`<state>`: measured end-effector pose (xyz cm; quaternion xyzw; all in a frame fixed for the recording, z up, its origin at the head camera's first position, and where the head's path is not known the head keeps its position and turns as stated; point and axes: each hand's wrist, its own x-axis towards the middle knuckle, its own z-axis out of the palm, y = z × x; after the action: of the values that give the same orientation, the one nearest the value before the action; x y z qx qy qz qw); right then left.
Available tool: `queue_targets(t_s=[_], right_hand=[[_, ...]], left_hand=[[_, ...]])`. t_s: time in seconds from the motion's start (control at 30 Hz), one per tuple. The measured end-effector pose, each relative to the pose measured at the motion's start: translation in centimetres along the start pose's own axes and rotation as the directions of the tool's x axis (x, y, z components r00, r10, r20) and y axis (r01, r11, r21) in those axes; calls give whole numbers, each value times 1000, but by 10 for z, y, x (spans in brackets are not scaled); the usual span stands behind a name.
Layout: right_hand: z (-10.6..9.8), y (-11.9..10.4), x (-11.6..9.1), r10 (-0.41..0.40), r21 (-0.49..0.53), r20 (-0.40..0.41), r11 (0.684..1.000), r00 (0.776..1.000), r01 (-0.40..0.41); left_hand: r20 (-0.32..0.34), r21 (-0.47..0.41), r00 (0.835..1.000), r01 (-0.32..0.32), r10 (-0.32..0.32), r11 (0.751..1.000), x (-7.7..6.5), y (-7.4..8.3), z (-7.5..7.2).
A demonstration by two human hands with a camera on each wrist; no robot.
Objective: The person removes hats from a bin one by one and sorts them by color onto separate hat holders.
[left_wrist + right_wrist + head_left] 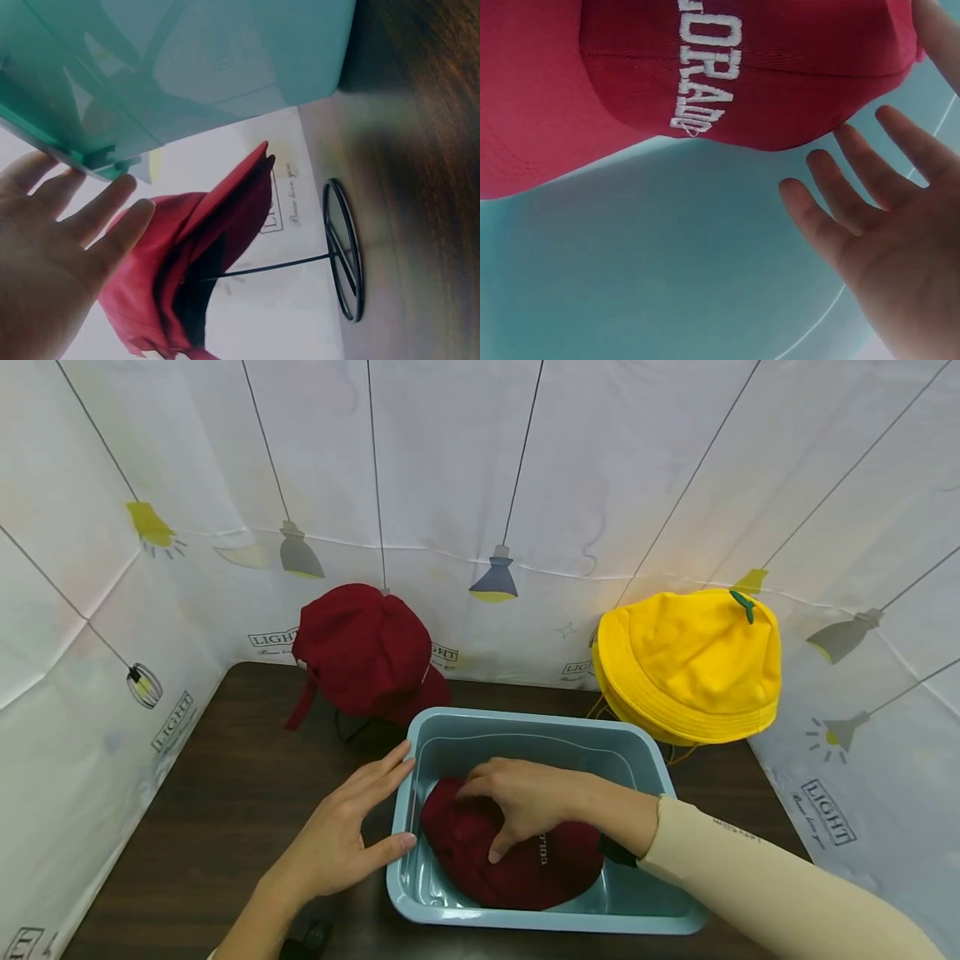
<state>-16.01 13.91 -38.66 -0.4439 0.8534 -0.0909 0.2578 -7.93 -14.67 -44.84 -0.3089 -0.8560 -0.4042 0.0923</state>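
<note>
A dark red baseball cap [468, 843] with white embroidered letters lies inside a light blue plastic basin [525, 750]. My right hand [517, 797] reaches over it from the right, thumb on the near side of the crown, fingers toward the far side. In the right wrist view those fingers [866, 169] are spread beside the edge of the crown, not curled round it. On the basin's left side, my left hand [341, 827] rests with straight fingertips and thumb tip at the rim. Its palm faces the basin's outer wall [225, 67] in the left wrist view.
Behind the basin at left, a second red cap [360, 652] hangs on a black wire stand [343, 251]. A yellow bucket hat [690, 660] with a green sprout sits at back right. The dark wooden table [202, 835] meets a printed white cloth [427, 460] behind.
</note>
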Motion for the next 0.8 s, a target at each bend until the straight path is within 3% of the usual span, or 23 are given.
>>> queue_targets(t_s=[0.27, 0.8], right_hand=[[3, 1, 4, 16, -41, 28, 999, 999, -15], [8, 6, 7, -120, 33, -5, 992, 993, 120]], left_hand=[[-2, -13, 1000, 0, 0, 1000, 1, 1, -1], [-1, -9, 1000, 3, -3, 1000, 0, 1, -1]])
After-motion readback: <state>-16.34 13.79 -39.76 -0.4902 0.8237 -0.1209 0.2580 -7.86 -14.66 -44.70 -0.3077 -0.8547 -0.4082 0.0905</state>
